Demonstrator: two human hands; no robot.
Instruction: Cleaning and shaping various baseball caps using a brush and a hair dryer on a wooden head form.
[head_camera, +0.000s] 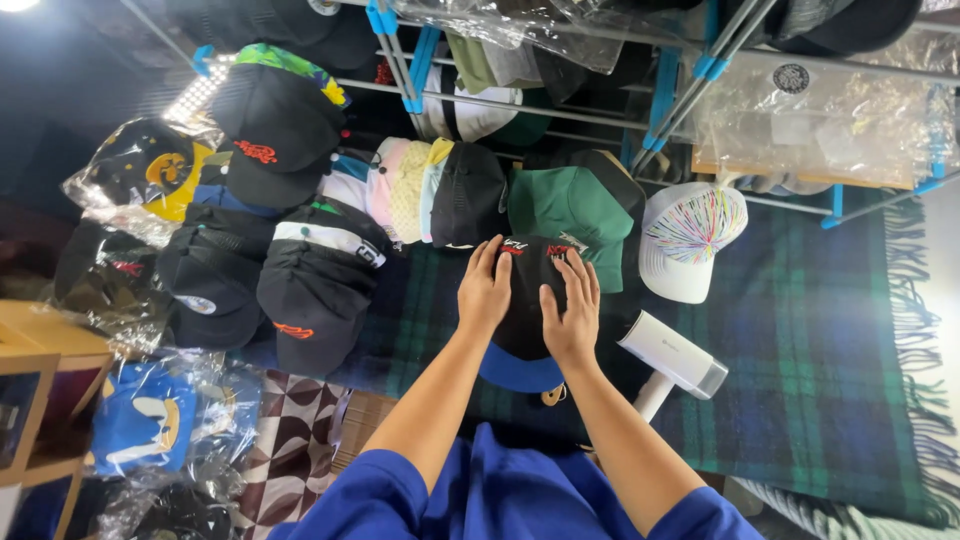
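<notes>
Fingers of the left hand (484, 291) and right hand (572, 312) lie spread flat on a black cloth cap (525, 300) with a blue brim, resting on the woolly plaid blanket (800, 340), beside a white plastic steamer (668, 358).

The black cap (525, 300) under the left hand (484, 292) and right hand (572, 312) is matt cloth with raised red and white stitching and a smooth blue brim. It lies on a woolly plaid blanket (820, 340), soft and fringed at the edge. The white steamer (668, 358) beside it is smooth plastic with a faint sheen. Caps at the left sit in crinkled, glossy clear plastic bags (130, 180). The rack (560, 105) above has shiny metal tubes with blue plastic joints. The shelf (40, 350) at the left looks like pale wood.
</notes>
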